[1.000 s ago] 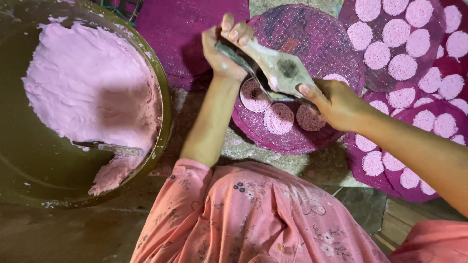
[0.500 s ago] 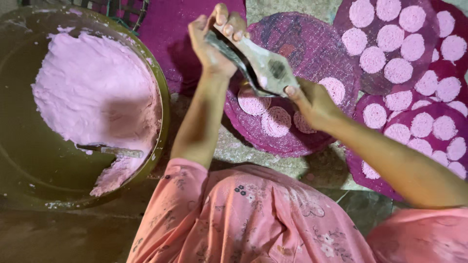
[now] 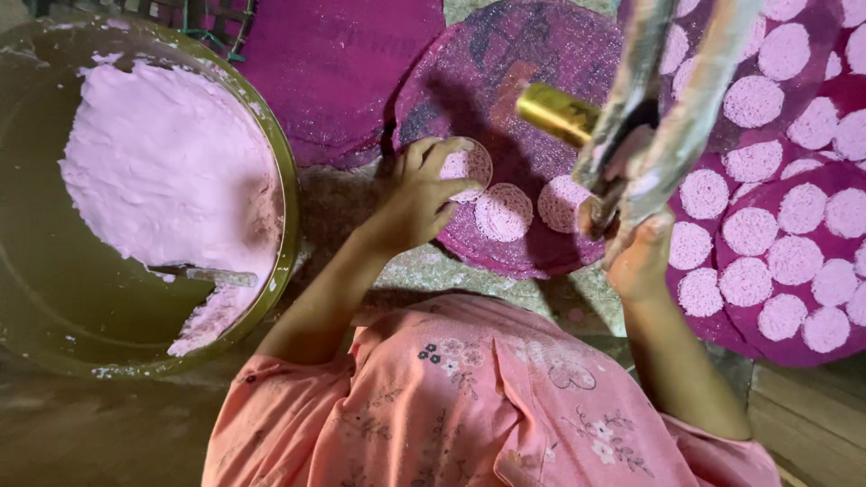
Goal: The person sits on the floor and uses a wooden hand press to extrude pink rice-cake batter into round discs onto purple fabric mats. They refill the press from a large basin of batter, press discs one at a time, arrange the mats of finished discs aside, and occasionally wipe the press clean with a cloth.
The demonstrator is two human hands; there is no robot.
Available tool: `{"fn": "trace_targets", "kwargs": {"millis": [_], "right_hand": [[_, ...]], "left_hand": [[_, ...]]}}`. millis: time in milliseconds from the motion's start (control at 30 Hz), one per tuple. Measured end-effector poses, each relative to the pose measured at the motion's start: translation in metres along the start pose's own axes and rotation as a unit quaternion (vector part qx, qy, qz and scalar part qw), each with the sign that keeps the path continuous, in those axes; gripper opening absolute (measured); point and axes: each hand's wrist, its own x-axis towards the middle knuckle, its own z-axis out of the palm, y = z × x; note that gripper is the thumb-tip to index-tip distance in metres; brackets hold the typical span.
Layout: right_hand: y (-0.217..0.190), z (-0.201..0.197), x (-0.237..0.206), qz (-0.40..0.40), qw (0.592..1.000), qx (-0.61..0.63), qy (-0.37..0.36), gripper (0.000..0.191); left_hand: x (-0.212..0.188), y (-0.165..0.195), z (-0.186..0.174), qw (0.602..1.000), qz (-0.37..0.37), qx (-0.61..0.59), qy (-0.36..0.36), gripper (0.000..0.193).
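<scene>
- Left hand (image 3: 422, 194) has let go of the metal press (image 3: 663, 99) and come down to the purple round mat (image 3: 523, 108), fingertips loosely curled on a pink lace disc (image 3: 467, 165).
- Right hand (image 3: 642, 257) alone now grips the press, lifted nearer the camera than half a second ago.
- Pink batter (image 3: 162, 171) sits unchanged in the big basin (image 3: 287, 171) at left.

A long metal press (image 3: 672, 99) with two silvery handles and a brass barrel is held up over the round purple mat (image 3: 514, 117), tilted, handles rising toward the top edge. On the mat lie three flat, lacy pink discs (image 3: 503, 212) in a row; the leftmost sits under fingertips.
</scene>
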Motion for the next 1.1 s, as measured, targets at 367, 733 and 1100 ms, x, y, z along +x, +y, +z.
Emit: {"fn": "trace_targets", "kwargs": {"millis": [367,733,1100], "right_hand": [[-0.002,0.002,-0.021,-0.007,0.996,0.071,0.06,0.09],[-0.002,0.005,-0.032,-0.007,0.995,0.069,0.069,0.088],[0.008,0.002,-0.036,-0.005,0.994,0.096,0.06,0.086]], "left_hand": [[0.009,-0.004,0.005,0.992,0.059,0.108,-0.024,0.04],[0.012,-0.009,0.003,0.997,-0.063,-0.044,0.007,0.004],[0.032,-0.038,-0.004,0.983,-0.042,0.158,0.08,0.008]]}}
